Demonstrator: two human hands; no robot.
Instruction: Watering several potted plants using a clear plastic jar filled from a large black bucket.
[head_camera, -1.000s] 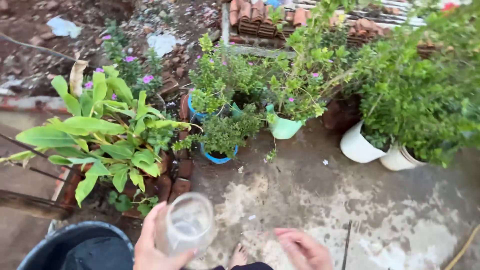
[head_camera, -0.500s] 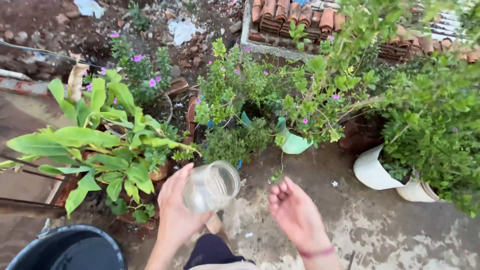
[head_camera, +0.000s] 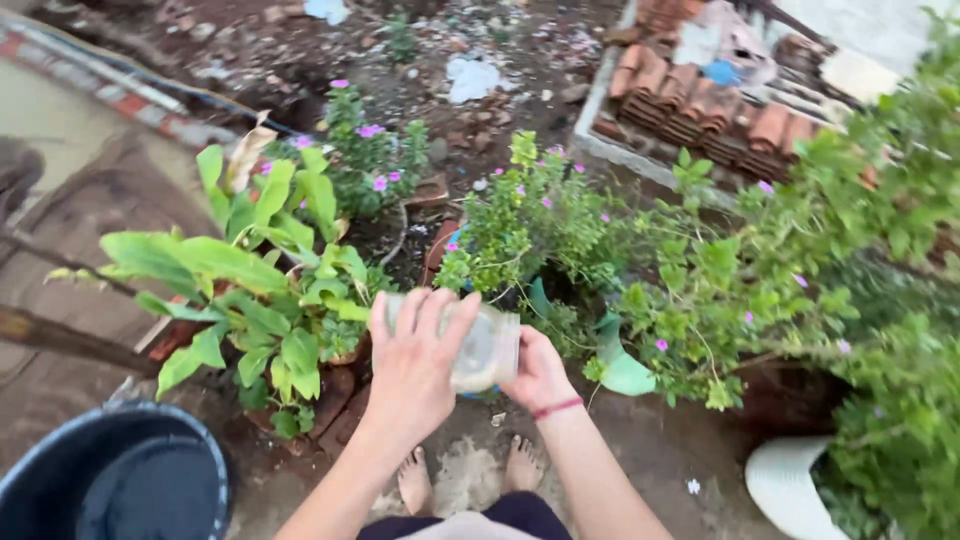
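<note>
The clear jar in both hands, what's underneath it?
Below the clear jar lie small-leaved green plants and a trace of a blue pot. The left hand and jar cover the soil.

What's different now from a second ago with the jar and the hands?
The clear jar has been lifted forward and tipped on its side over the potted plants. The right hand, free before, has closed on its far end; the left hand still grips it. The dark bucket stays at lower left.

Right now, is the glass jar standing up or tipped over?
Tipped. The clear glass jar lies sideways between the left hand and the right hand, above the small potted plants. Which way its mouth points, cannot tell.
</note>
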